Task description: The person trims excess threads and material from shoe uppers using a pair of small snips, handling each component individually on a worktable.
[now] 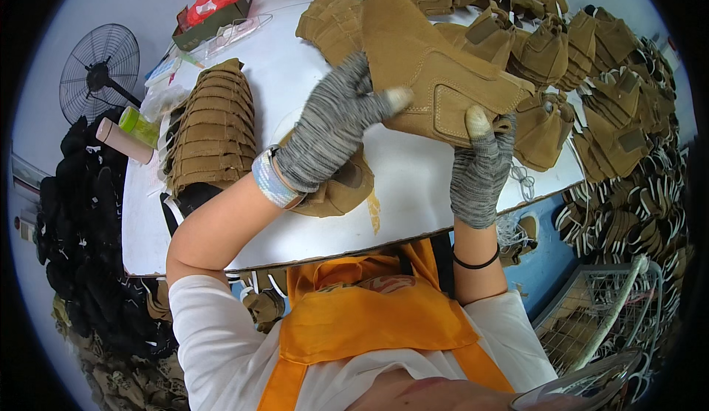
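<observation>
A brown suede shoe upper point(425, 67) with pale stitching is held up over the white table point(413, 182). My left hand point(329, 123), in a grey knitted glove with bare fingertips, grips its left edge, thumb on the front. At the lower right corner my right hand point(484, 167), gloved alike, pinches the edge between thumb and fingers. Beneath my left wrist another brown upper point(336, 193) lies on the table, partly hidden. A long row of overlapping brown uppers point(214, 127) lies to the left of my left forearm.
More brown uppers point(543, 49) are piled at the table's far right. A box point(210, 23) with a red plastic bag stands back left. A pink bottle point(124, 139) and green cup point(139, 125) are at the left edge, near a fan point(98, 75). A wire cart point(602, 311) stands lower right.
</observation>
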`<action>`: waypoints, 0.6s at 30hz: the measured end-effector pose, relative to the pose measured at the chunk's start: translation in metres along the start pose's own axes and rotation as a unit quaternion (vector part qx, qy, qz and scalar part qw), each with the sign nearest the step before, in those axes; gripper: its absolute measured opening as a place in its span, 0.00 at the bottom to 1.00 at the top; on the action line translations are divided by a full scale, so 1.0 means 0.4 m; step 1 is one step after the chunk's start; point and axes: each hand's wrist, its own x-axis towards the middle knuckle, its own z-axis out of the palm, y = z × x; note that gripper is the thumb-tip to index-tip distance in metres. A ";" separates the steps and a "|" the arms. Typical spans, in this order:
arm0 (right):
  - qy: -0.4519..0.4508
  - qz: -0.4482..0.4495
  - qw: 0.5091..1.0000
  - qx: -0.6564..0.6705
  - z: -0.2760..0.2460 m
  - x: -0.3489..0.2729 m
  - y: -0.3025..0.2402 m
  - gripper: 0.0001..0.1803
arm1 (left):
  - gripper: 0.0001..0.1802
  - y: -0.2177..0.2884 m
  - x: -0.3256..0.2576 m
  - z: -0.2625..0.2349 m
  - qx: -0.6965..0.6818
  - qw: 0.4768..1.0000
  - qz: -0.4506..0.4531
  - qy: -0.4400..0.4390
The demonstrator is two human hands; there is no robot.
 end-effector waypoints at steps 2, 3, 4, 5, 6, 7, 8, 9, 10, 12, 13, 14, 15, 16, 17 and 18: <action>0.022 -0.057 0.997 -0.044 -0.012 -0.004 0.005 0.35 | 0.21 -0.006 0.008 -0.024 -0.056 0.997 -0.047 0.026; 0.032 -0.086 0.994 -0.066 -0.016 -0.004 0.009 0.35 | 0.20 -0.012 0.014 -0.037 -0.084 0.993 -0.069 0.039; 0.046 -0.116 0.990 -0.070 -0.020 -0.003 0.017 0.36 | 0.18 -0.025 0.018 -0.045 -0.121 0.990 -0.056 0.054; 0.061 -0.144 0.985 -0.075 -0.027 -0.003 0.026 0.37 | 0.19 -0.032 0.026 -0.055 -0.142 0.987 -0.059 0.041; 0.075 -0.173 0.979 -0.080 -0.030 -0.002 0.030 0.39 | 0.20 -0.035 0.034 -0.067 -0.161 0.985 -0.062 0.028; 0.079 -0.167 0.980 -0.068 -0.029 0.000 0.026 0.40 | 0.21 -0.036 0.039 -0.070 -0.181 0.981 -0.065 0.014; 0.083 -0.159 0.982 -0.057 -0.029 -0.003 0.025 0.41 | 0.24 -0.030 0.036 -0.057 -0.193 0.978 -0.073 0.010; 0.087 -0.151 0.984 -0.047 -0.028 -0.005 0.023 0.42 | 0.25 -0.030 0.029 -0.049 -0.130 0.989 -0.065 0.010; 0.083 -0.136 0.986 -0.041 -0.027 -0.007 0.019 0.42 | 0.26 -0.032 0.020 -0.044 -0.065 0.996 -0.057 0.009; 0.074 -0.110 0.991 -0.029 -0.023 -0.007 0.011 0.42 | 0.29 0.000 0.007 -0.018 0.068 0.998 -0.010 -0.005; 0.079 -0.127 0.987 -0.052 -0.025 -0.007 0.017 0.41 | 0.28 -0.001 0.010 -0.022 0.093 0.995 -0.015 -0.018; 0.083 -0.144 0.983 -0.075 -0.028 -0.008 0.023 0.40 | 0.28 0.000 0.016 -0.030 0.120 0.992 -0.019 -0.031; 0.087 -0.161 0.978 -0.098 -0.029 -0.008 0.027 0.39 | 0.27 0.002 0.020 -0.038 0.146 0.988 -0.023 -0.043; 0.089 -0.152 0.980 -0.095 -0.032 -0.005 0.024 0.39 | 0.26 0.002 0.020 -0.047 0.139 0.988 -0.015 -0.064; 0.092 -0.142 0.981 -0.092 -0.037 -0.002 0.019 0.39 | 0.24 -0.001 0.019 -0.058 0.131 0.988 -0.007 -0.085; 0.094 -0.132 0.983 -0.089 -0.040 0.000 0.016 0.39 | 0.23 -0.006 0.018 -0.066 0.122 0.987 0.000 -0.106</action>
